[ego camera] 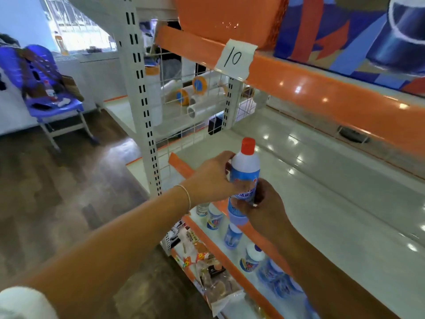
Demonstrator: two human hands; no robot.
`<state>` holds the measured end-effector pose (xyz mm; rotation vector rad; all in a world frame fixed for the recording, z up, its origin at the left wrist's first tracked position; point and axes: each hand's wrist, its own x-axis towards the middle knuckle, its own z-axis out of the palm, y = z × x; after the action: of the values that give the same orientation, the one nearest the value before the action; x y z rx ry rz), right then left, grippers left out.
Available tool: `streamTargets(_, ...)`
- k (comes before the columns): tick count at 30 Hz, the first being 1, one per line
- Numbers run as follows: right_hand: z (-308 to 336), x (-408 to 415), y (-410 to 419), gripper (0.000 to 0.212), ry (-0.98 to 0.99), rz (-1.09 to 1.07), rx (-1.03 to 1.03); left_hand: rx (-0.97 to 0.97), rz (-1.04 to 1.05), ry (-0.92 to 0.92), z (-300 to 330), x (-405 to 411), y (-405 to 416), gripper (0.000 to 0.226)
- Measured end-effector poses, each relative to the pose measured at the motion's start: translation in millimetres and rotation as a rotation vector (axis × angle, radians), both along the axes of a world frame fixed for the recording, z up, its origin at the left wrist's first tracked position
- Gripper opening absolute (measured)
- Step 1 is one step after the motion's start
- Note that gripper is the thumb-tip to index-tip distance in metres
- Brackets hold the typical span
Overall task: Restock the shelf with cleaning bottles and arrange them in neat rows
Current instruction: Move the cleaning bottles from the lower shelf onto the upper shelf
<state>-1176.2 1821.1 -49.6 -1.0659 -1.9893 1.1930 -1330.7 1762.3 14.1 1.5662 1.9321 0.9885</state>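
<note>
Both my hands hold one white cleaning bottle (245, 168) with a red cap and a blue label, upright above the front left corner of a glossy white shelf (322, 185). My left hand (211, 178) grips its side from the left. My right hand (262, 203) wraps its lower part from below and right. On the shelf below, a row of similar bottles (233, 237) stands along the orange front edge.
An orange shelf edge with a paper tag "10" (234, 57) runs above. Left of the shelf, a wire side panel holds plastic film rolls (200, 109). A blue chair (53, 100) stands on the wooden floor at left. Packaged goods (216, 282) fill the lowest shelf.
</note>
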Motion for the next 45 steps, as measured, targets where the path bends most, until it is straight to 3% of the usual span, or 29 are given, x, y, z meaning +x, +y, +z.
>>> streamTargets(3, -6, -9, 12, 0.036, -0.024, -0.034, 0.001, 0.04, 0.033, -0.088, -10, -2, 25, 0.059)
streamTargets(11, -10, -49, 56, 0.04, -0.04, -0.157, 0.059, 0.093, -0.055, -0.117, -19, -40, 83, 0.046)
streamTargets(20, -23, -119, 96, 0.043, -0.064, -0.363, 0.02, 0.046, -0.14, -0.075, -21, -96, 144, 0.054)
streamTargets(25, -27, -145, 119, 0.037, -0.103, -0.487, 0.049, -0.037, -0.22, -0.134, -19, -127, 169, 0.075)
streamTargets(28, -26, -157, 132, 0.038, -0.132, -0.511, 0.09, -0.123, -0.237, -0.315, -16, -147, 178, 0.054)
streamTargets(30, -25, -163, 142, 0.041, -0.134, -0.523, 0.083, -0.173, -0.205, -0.34, -17, -160, 182, 0.044)
streamTargets(41, -28, -181, 183, 0.056, -0.186, -0.582, 0.07, -0.231, -0.191, -0.223, -50, -174, 178, 0.052)
streamTargets(45, -26, -183, 192, 0.06, -0.19, -0.583, 0.046, -0.224, -0.192, -0.283, -53, -172, 180, 0.05)
